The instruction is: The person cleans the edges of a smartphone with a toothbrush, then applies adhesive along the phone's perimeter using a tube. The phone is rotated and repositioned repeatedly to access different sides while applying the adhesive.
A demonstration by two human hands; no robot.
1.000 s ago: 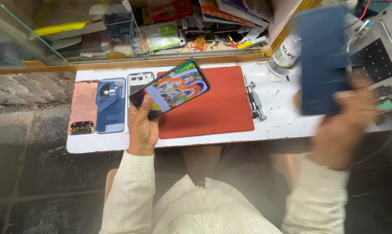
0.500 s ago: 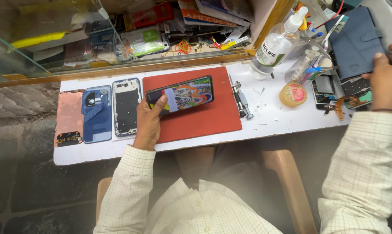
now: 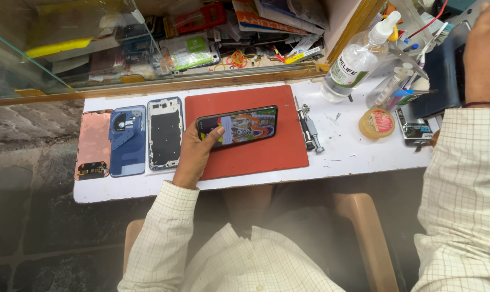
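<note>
While the white worktop [image 3: 358, 162] stretches across the view from the stone ledge on the left to the cluttered corner on the right, a red mat [image 3: 255, 157] covers its middle. On that mat the left hand [image 3: 193, 154] holds a smartphone [image 3: 238, 125] lying sideways with its colourful screen lit; the thumb presses on the glass near the phone's left end and the other fingers wrap under that end, so the hand is clamped on it. To the left of the mat three flat phone parts lie side by side on the worktop: a white-rimmed frame [image 3: 165, 133], a blue back cover [image 3: 127, 140] and a copper-coloured plate [image 3: 93, 145]. The right hand [image 3: 483, 54] is raised at the far right edge, resting on a dark blue flat slab [image 3: 439, 75] that stands tilted there; whether its fingers grip the slab or only lie against it cannot be told. Near that hand stands a clear spray bottle [image 3: 356, 62] with a white nozzle, and beside it a small round yellow tin [image 3: 377, 122]. Just right of the mat lies a small metal tool [image 3: 310, 130].
</note>
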